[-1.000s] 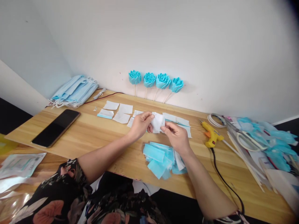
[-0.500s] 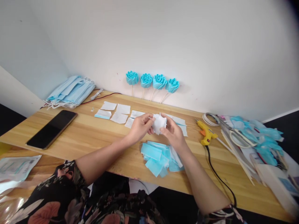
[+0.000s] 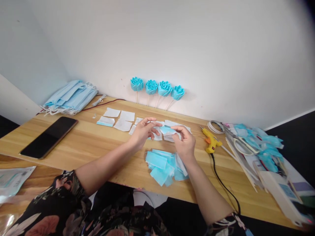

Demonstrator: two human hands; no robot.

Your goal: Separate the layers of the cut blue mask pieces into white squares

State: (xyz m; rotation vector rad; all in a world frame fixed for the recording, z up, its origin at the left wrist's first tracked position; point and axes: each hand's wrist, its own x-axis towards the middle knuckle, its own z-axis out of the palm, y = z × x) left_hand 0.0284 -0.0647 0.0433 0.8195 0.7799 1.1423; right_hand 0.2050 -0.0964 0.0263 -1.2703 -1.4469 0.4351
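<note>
Between thumb and fingers, my right hand (image 3: 184,139) pinches a small blue-and-white piece of mask fabric (image 3: 167,130), held above the wooden table. My left hand (image 3: 146,131) is beside its left end, fingers apart and slightly curled, with nothing visible in them. Beneath and behind the hands lie white fabric squares (image 3: 127,115), set out in rows; some are partly hidden by my fingers. One square at the left end has a blue folded edge (image 3: 105,121). Nearer to me is a loose pile of blue fabric pieces (image 3: 159,165).
Several blue fabric roses (image 3: 151,87) on sticks lean against the wall. Left are a stack of face masks (image 3: 71,96) and a phone (image 3: 49,137). Right are a yellow glue gun (image 3: 211,141) with a black cord, a tape roll (image 3: 216,127), scissors (image 3: 244,146) and blue scraps (image 3: 269,144).
The white piece that both hands held is now turned, showing blue, and only my right hand grips it. My left fingers have opened away from it. The view has shifted slightly.
</note>
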